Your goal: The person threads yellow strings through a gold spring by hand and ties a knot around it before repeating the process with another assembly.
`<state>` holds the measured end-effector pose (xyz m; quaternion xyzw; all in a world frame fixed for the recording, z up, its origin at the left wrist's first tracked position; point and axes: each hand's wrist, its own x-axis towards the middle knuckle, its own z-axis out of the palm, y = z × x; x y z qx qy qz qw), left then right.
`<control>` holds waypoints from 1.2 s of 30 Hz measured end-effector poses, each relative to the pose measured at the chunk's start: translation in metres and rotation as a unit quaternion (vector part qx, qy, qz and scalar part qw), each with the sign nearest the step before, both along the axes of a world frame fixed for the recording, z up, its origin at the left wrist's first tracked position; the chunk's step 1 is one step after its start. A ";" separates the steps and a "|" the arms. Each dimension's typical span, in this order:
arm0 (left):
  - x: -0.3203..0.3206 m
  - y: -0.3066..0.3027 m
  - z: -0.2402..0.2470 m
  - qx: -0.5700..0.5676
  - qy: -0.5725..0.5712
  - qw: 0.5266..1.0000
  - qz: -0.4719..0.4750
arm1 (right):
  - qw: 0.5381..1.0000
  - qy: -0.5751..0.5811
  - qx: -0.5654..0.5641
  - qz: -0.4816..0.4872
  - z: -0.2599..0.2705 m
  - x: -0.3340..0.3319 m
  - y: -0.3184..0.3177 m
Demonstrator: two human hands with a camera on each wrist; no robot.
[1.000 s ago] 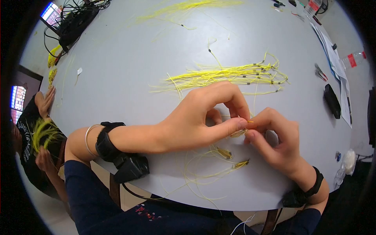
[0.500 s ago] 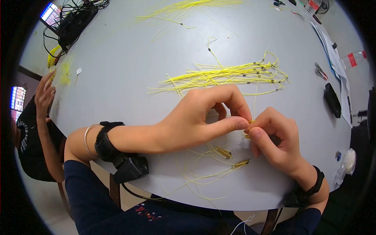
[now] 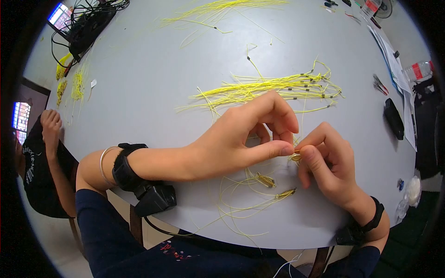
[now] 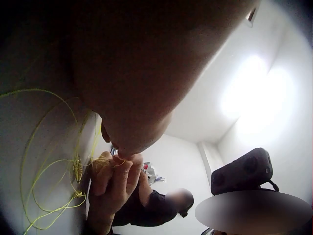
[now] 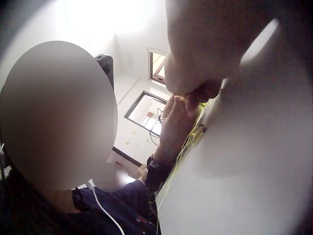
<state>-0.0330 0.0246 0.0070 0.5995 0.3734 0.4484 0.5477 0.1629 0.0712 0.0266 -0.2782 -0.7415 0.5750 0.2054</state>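
Note:
My left hand (image 3: pixel 241 134) reaches across the table's near middle, thumb and a finger pinching a yellow line (image 5: pixel 182 99), with the index finger lifted above the thumb. Just right of it my right hand (image 3: pixel 329 167) pinches the same line close to a small gold wire coil (image 3: pixel 295 158), which is partly hidden by the fingers. The fingertips of both hands almost meet. Below them on the table lie a second gold wire coil (image 3: pixel 265 180) and a third coil (image 3: pixel 285 193), with loops of thin yellow line (image 3: pixel 227 204) trailing left.
Beyond the hands lies a bundle of yellow lines (image 3: pixel 259 88) with small dark beads; another bundle (image 3: pixel 227 8) is at the far edge. Snips (image 3: pixel 380 85), a black case (image 3: pixel 393 119) and papers (image 3: pixel 394 69) lie at right. Another person (image 3: pixel 46 162) sits at left.
The left index finger has lifted off the thumb. The right hand has shifted slightly, with the gold coil now just below its fingertips. At left, the other person's hand has drawn back from the table.

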 end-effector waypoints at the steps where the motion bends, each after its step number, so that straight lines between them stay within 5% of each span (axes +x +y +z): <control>1: 0.000 0.000 0.001 0.000 0.000 1.000 0.000 | 1.000 0.004 -0.002 -0.006 -0.001 0.000 0.000; 13: -0.001 -0.001 0.009 0.031 0.126 0.991 -0.039 | 0.998 0.040 0.039 -0.039 -0.001 0.002 -0.002; 25: 0.000 -0.001 0.005 0.128 -0.055 0.985 -0.107 | 0.989 0.082 0.121 -0.030 -0.004 0.004 -0.001; 31: -0.006 0.003 0.000 -0.123 -0.301 0.939 -0.114 | 0.978 0.103 0.181 -0.018 -0.007 0.003 0.000; 36: -0.004 0.001 0.008 -0.177 -0.302 0.936 -0.038 | 0.978 0.089 0.188 -0.021 -0.009 -0.001 -0.002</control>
